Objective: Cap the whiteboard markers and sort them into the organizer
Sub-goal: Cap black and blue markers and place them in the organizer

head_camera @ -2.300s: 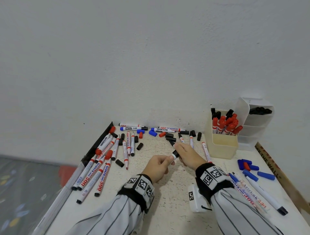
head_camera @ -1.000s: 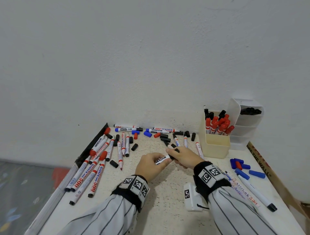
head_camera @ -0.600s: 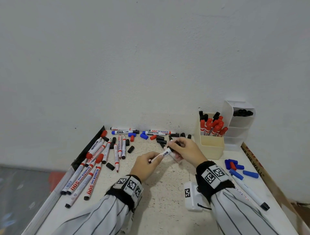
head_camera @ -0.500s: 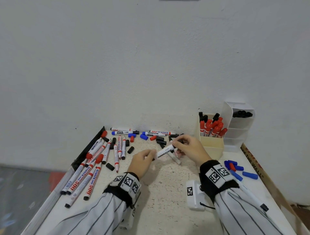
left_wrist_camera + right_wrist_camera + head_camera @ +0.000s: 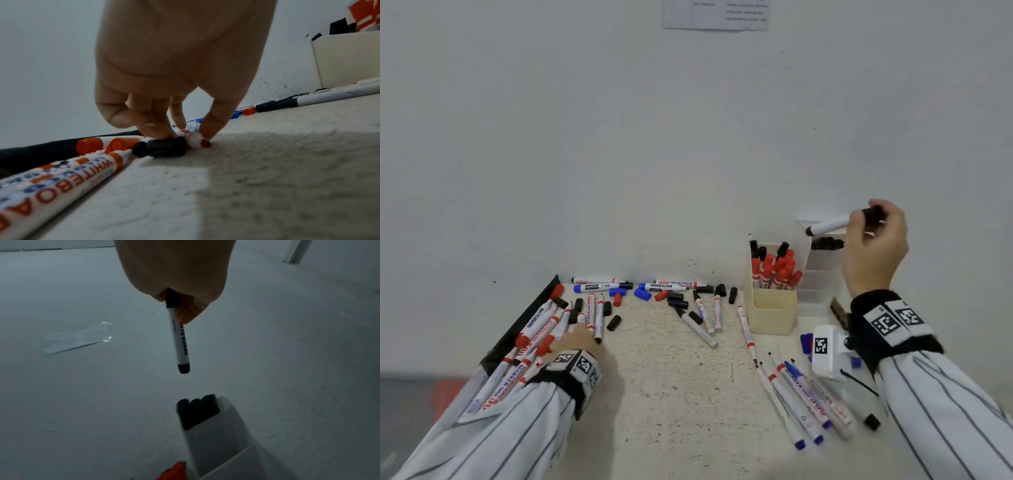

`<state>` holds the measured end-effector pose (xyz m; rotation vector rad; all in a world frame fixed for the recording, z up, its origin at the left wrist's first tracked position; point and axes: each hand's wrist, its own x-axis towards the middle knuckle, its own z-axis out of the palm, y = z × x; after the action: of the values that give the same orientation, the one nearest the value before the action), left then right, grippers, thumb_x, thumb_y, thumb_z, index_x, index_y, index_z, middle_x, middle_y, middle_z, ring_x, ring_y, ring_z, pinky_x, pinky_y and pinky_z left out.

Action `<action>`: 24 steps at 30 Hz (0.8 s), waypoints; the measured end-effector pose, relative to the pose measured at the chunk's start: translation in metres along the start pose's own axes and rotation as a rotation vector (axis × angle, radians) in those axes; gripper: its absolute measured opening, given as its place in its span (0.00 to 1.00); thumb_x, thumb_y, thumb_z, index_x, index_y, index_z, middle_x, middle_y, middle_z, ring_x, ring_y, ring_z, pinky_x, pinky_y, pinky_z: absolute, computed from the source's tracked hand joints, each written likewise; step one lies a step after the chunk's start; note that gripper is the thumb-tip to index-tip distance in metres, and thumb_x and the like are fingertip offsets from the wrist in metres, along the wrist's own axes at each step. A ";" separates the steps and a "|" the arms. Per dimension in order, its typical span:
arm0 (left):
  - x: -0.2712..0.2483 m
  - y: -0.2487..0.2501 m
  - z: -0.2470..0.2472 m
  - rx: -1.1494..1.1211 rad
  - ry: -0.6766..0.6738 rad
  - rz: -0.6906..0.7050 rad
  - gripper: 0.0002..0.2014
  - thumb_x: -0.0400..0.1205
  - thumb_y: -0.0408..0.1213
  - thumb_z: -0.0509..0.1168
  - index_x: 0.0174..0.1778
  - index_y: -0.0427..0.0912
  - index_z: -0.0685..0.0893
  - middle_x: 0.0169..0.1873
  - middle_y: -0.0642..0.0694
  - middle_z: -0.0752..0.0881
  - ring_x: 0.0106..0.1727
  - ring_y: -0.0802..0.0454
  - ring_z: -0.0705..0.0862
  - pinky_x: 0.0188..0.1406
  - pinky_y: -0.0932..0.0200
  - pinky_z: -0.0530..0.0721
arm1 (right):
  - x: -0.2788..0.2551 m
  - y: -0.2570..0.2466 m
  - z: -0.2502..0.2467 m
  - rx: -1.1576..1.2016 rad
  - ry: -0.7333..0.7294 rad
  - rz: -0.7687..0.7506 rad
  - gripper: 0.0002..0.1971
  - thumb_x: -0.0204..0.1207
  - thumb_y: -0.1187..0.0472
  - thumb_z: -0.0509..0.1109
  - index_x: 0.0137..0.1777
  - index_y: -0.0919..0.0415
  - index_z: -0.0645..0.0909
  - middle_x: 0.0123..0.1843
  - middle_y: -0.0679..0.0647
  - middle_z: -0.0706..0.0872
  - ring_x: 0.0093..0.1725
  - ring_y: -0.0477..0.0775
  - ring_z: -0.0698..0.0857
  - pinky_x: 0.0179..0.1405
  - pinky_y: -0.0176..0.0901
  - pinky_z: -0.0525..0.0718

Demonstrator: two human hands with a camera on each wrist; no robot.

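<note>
Using the cream bin (image 5: 774, 313) of the organizer as the landmark: far to its left, along the table's (image 5: 671, 394) dark left edge, a row of capped red markers (image 5: 536, 329) is lying side by side. At the near end of that row the left hand (image 5: 577, 342) is reaching down onto the tabletop. In the left wrist view its fingertips (image 5: 158, 131) are pressing on a black cap (image 5: 166, 147) while the forefinger and thumb are closing around the neck of an uncapped red marker (image 5: 195, 139), whose wet tip is lying on the table surface; whether the marker is lifted cannot be told.

Between that hand and the bin, loose black, red and blue caps (image 5: 678, 301) and several more markers are lying scattered, some against the wall. Red-capped and black-capped markers are standing upright inside the bin itself.

Just behind and to the right of the bin, the white tiered holder (image 5: 822, 274) is standing against the wall, with black-capped markers (image 5: 827, 244) sitting in its top compartment. Above that compartment the right hand (image 5: 873, 246) is pinching a capped black marker (image 5: 828, 225) by its cap end, fingers curled around it; the marker's other end is pointing left, and it is clear of the holder. In front of the bin to the right, more markers (image 5: 801, 401) are lying in a fan on the table.
</note>
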<state>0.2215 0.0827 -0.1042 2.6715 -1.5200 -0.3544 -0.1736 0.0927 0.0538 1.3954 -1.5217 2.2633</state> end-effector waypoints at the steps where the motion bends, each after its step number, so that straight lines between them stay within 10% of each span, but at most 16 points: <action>1: 0.000 -0.001 0.001 -0.024 0.016 0.010 0.20 0.84 0.49 0.55 0.67 0.41 0.70 0.58 0.42 0.81 0.57 0.45 0.81 0.57 0.50 0.77 | 0.009 0.005 -0.008 -0.028 0.037 -0.037 0.15 0.78 0.61 0.63 0.61 0.68 0.77 0.55 0.59 0.80 0.46 0.42 0.82 0.45 0.27 0.80; 5: -0.004 -0.003 -0.002 -0.078 0.029 0.049 0.19 0.85 0.47 0.52 0.67 0.40 0.69 0.62 0.41 0.80 0.59 0.43 0.82 0.59 0.49 0.78 | 0.030 0.026 -0.029 -0.145 0.063 -0.099 0.15 0.78 0.63 0.61 0.62 0.71 0.75 0.59 0.68 0.79 0.52 0.61 0.82 0.46 0.30 0.78; 24: -0.009 -0.003 -0.009 -0.073 -0.017 0.020 0.27 0.85 0.50 0.51 0.78 0.42 0.58 0.67 0.41 0.76 0.63 0.44 0.79 0.65 0.47 0.78 | 0.019 0.062 -0.015 -0.262 -0.251 0.192 0.11 0.79 0.65 0.64 0.60 0.65 0.74 0.55 0.65 0.84 0.46 0.58 0.82 0.46 0.41 0.75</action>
<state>0.2213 0.0913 -0.0944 2.6027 -1.5070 -0.4234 -0.2258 0.0655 0.0227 1.5589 -2.0245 1.9442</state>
